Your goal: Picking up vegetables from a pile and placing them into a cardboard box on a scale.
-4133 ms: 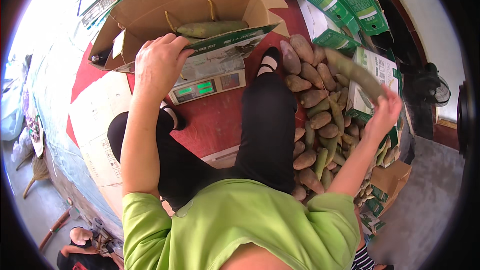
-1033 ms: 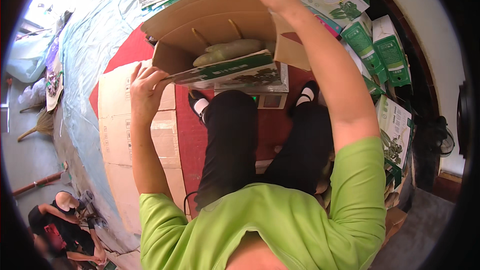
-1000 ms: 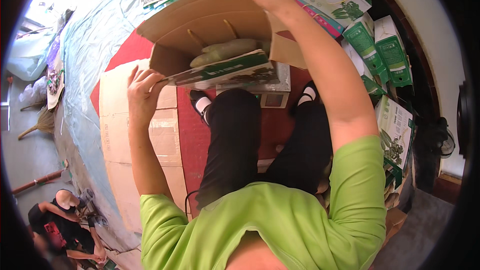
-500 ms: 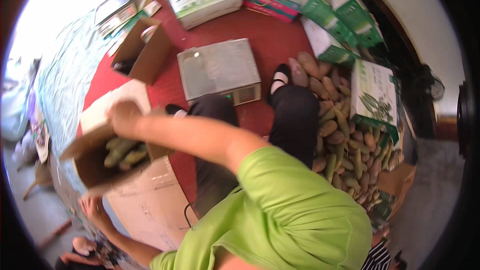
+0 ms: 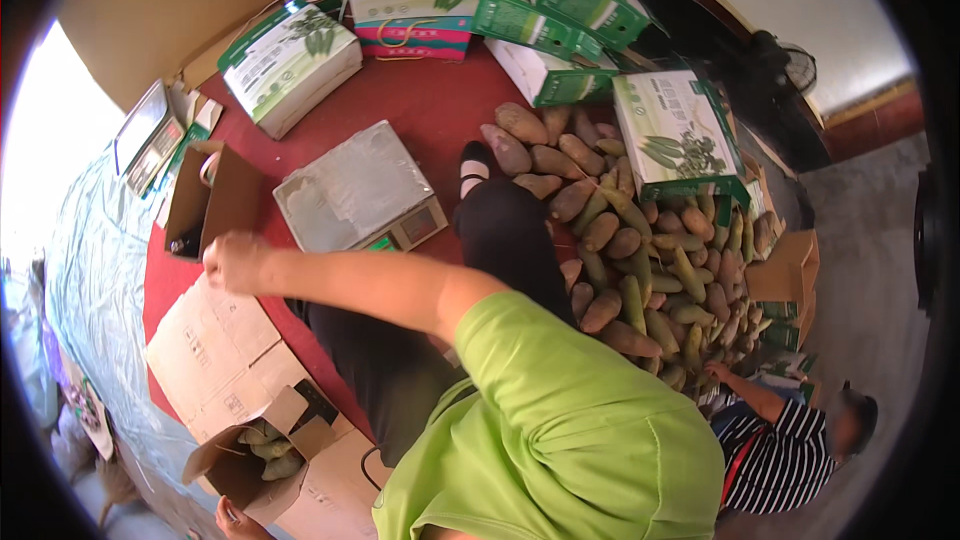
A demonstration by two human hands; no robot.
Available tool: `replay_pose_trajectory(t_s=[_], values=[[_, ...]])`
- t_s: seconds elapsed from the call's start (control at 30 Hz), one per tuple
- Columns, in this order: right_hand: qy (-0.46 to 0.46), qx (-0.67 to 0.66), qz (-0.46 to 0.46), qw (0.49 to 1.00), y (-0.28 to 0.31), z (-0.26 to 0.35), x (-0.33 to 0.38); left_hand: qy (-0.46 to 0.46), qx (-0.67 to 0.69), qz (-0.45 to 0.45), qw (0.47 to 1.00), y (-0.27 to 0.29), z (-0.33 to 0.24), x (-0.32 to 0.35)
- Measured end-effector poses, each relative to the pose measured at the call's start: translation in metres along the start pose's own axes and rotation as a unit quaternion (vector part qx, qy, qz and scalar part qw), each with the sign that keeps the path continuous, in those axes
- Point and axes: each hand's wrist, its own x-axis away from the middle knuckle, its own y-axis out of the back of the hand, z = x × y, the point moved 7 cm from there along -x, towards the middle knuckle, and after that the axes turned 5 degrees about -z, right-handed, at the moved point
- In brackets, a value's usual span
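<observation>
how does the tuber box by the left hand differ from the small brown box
The tuber box holds greenish tubers; the small brown box holds a dark item and a pale round one. The tuber box is nearest the left hand; the small brown box, the right hand. Both are brown cardboard inside.

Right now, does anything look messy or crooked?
Yes: the tubers lie loose in a big heap, and beyond them some green-and-white boxes are jumbled at odd angles, not lined up neatly.
</observation>
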Motion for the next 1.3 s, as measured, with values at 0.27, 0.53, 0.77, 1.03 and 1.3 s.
replay_pose_trajectory(t_s=[0.27,0.53,0.77,1.03,1.3], values=[[-0.141,0.014,-0.152,0.978,0.275,-0.126,0.062,-0.143,0.17,0.01,0.975,-0.048,-0.133,-0.072],[-0.342,0.113,-0.436,0.825,0.484,-0.243,0.343,-0.349,0.327,0.08,0.875,-0.042,-0.401,-0.086],[-0.432,0.257,-0.635,0.586,0.572,-0.266,0.559,-0.449,0.327,0.137,0.82,-0.039,-0.519,-0.06],[-0.403,0.19,-0.801,0.4,0.632,-0.154,0.669,-0.406,0.288,0.231,0.836,-0.105,-0.515,-0.051],[-0.462,0.037,-0.769,0.44,0.633,-0.175,0.688,-0.42,0.28,0.25,0.826,-0.128,-0.521,-0.039]])
